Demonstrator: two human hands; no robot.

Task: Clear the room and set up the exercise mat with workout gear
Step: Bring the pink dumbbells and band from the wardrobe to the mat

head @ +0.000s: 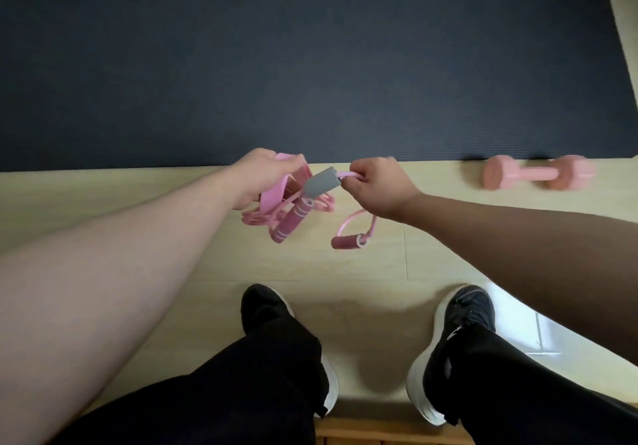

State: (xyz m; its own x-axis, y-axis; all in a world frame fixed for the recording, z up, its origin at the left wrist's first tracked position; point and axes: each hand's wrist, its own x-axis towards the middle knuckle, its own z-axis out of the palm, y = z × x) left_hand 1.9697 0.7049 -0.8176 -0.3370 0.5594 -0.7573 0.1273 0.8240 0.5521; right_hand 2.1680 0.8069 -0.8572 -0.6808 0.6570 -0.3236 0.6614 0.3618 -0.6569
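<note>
Left hand [262, 175] is clenched round a bundle of pink gear [286, 217], a flat band and coiled cord with a foam grip hanging from it, held in the air just short of the near edge of the exercise mat [310, 65]. Right hand [376, 189], beside it and also short of that edge, pinches a pink tube [347, 176] where it leaves a grey sleeve [321, 182]. A loop with a foam handle [347, 241] dangles under the wrist.

The step looks like teasing the tube free of the bundle. It is best drawn away slowly against a firm left grip, watching that the cord does not snag the loop. Each piece can then be laid flat on the mat.

A pink dumbbell [537, 177] lies on the floor [138, 182] just beside the mat's near edge, off to the right.
</note>
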